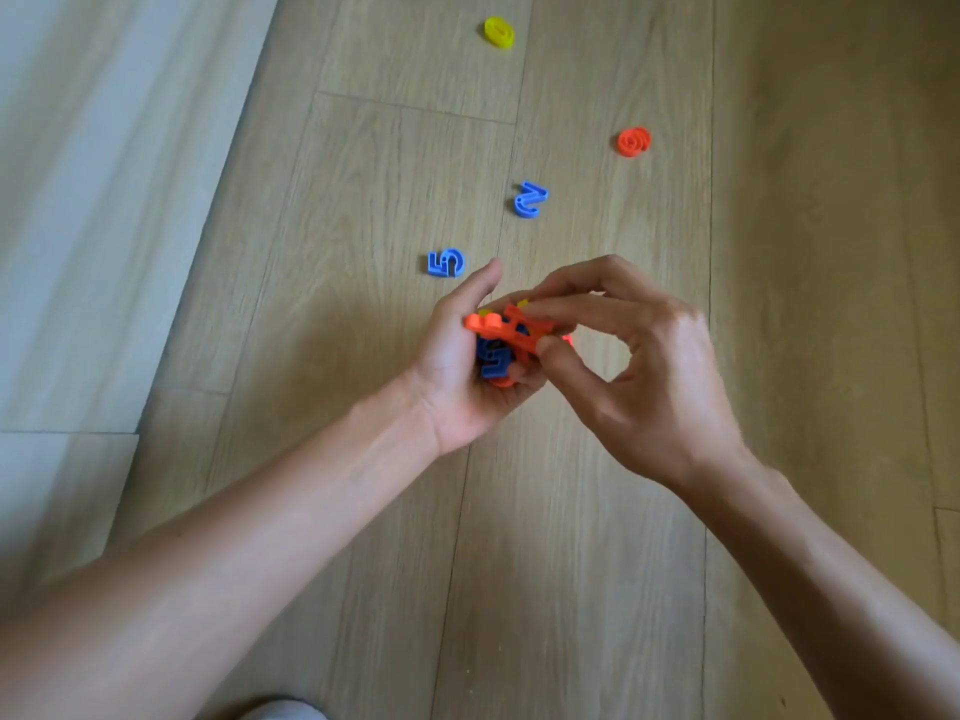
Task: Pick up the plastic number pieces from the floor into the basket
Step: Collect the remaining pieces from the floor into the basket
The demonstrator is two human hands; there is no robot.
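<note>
My left hand (457, 371) cups a small pile of plastic number pieces (493, 356), orange, blue and a bit of yellow. My right hand (649, 376) pinches an orange piece (514, 330) lying on top of that pile, thumb and fingertips closed on it. On the wooden floor beyond the hands lie a blue 5 (445, 263), a blue 2 (530, 199), an orange 9 (634, 141) and a yellow 0 (499, 31). No basket is in view.
A pale grey-white surface (104, 200) borders the wooden floor (571, 563) along the left side. A bit of light fabric (283, 711) shows at the bottom edge.
</note>
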